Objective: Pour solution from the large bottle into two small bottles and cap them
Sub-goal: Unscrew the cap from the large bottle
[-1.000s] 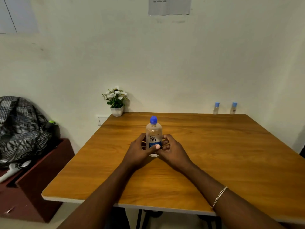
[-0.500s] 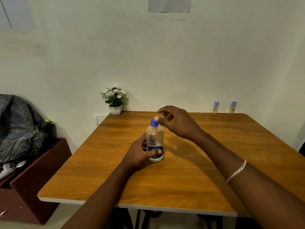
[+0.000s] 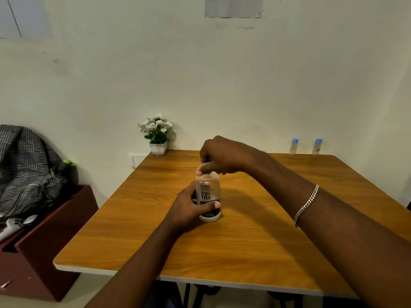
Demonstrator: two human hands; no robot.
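The large bottle [image 3: 208, 192], clear with a blue and white label, stands upright near the middle of the wooden table [image 3: 255, 241]. My left hand [image 3: 189, 207] grips its lower body from the left. My right hand [image 3: 222, 157] is over the top, with thumb and fingers closed round the blue cap [image 3: 205, 161], which is mostly hidden. Two small bottles with blue caps, one [image 3: 294, 146] beside the other [image 3: 317, 147], stand upright at the table's far right edge by the wall.
A small white pot of white flowers [image 3: 158, 135] sits at the far left corner of the table. Left of the table, a dark red cabinet [image 3: 40, 247] carries a checked bag [image 3: 26, 167]. The wall is close behind.
My right hand came up from the bottle's body to the cap and has closed round it. My left hand keeps its hold on the bottle.
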